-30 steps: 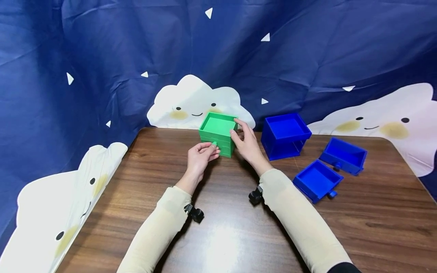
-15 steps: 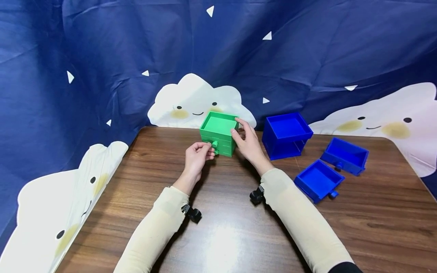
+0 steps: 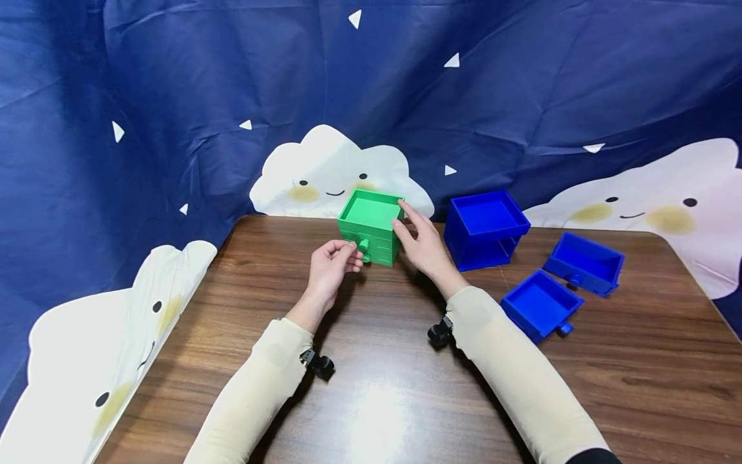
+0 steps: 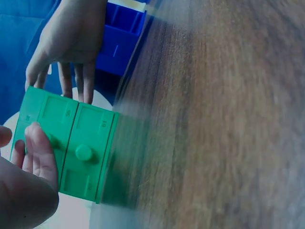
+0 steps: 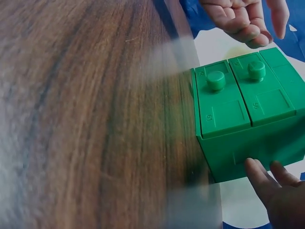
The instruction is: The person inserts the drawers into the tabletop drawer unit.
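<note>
Head: green box (image 3: 371, 225) sits upright near the far edge of the tabletop (image 3: 377, 361), between the hands, open tray on top. Two knobs (image 3: 364, 245) on its front, one above the other. Left hand (image 3: 329, 274) is released, fingers loosely bent, fingertips just beside the knobs on the box's left front. Right hand (image 3: 427, 248) isn't clenched: fingers spread, braced against the box's right side, one fingertip up at the tray rim. Blue box (image 3: 487, 220) stands to the right of the green one, apart from it, front bay open, tray on top. Front blue drawer (image 3: 542, 304) and rear blue drawer (image 3: 585, 263) lie right of that, close together, trays up. Light sleeves (image 3: 516, 367) on both arms, black camera (image 3: 317, 364) at each wrist. Blue curtain (image 3: 290, 77) behind, printed with clouds (image 3: 342, 171) and white triangles.

Left wrist: view is turned sideways. Drawer fronts (image 4: 95, 133) of the green box look flush, seam between them. Left fingers cross in front of one, partly hiding its knob; the other knob is in plain sight. Right hand reaches over the box's side, blue box behind it.

Right wrist: both knobs fully visible. Left hand is clear of them, fingers relaxed. Right fingertips rest on the side wall.
</note>
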Motion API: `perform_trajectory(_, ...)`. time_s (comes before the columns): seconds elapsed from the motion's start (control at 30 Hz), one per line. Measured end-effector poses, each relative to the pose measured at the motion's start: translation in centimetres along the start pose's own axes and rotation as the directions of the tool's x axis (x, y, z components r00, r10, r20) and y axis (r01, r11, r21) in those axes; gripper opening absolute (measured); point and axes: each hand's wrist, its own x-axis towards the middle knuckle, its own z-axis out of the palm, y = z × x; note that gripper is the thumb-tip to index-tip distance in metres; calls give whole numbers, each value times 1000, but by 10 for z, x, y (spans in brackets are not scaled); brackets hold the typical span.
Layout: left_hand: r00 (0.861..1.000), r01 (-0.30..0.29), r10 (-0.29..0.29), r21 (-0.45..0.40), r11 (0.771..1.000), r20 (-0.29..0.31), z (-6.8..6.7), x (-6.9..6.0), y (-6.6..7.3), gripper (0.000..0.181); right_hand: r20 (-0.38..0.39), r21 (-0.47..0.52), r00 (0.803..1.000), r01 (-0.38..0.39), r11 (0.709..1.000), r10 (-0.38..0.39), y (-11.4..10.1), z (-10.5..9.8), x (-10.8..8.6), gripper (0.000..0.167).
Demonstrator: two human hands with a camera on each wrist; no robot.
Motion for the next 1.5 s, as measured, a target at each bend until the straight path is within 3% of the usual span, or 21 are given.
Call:
perform_trajectory(0.23,998,8,-9,25,1000,66,0,-5,2,7,10,-70,1000,-10,998,11,-5,-9,-8,61)
perform_trajectory(0.37,996,10,-15,55,998,93,-3,-8,3,14,8,-85,1000,3,996,-2,-4,-9,-11,63)
perform_trajectory(0.63,988,-14,-15,186,982,153,-7,-16,6,22,-2,-44,1000,29,999,-29,-8,-7,-21,57)
perform_trajectory(1.0,960,-70,7,217,974,281,1,-23,9,23,-40,-50,999,26,998,-28,-21,-21,-38,37)
perform_trajectory(1.3,935,-148,28,319,936,352,9,-24,11,25,-50,-60,998,34,998,-37,-28,-32,-47,32)
perform_trajectory(1.5,920,-166,14,358,919,391,15,-23,13,28,-39,-82,999,34,996,-37,-32,-42,-55,30)
